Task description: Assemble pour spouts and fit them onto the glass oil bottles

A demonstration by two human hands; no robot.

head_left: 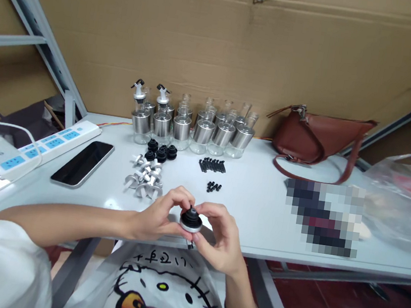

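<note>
Near the table's front edge, a bottle pourer (pixel 191 219) with a ribbed black stopper and a silver-grey collar is held between both hands. My left hand (pixel 158 217) pinches it from the left, thumb below and fingers at the top. From the other side, my right hand (pixel 221 235) closes on it, thumb against the collar. Part of the spout shows underneath. To the left of the hands lie a pile of grey-white pourer pieces (pixel 144 176) and several black ribbed stoppers (pixel 161 153). Small black caps (pixel 214 187) and short black levers (pixel 212 165) lie beyond the hands.
Glass bottles with metal sleeves (pixel 203 132) stand in rows at the back; two carry pourers (pixel 163 96). A phone (pixel 82 163) and a power strip (pixel 51 147) lie left. On the right are a brown bag (pixel 312 138), a blurred-out item (pixel 321 218) and a plastic bag (pixel 405 202).
</note>
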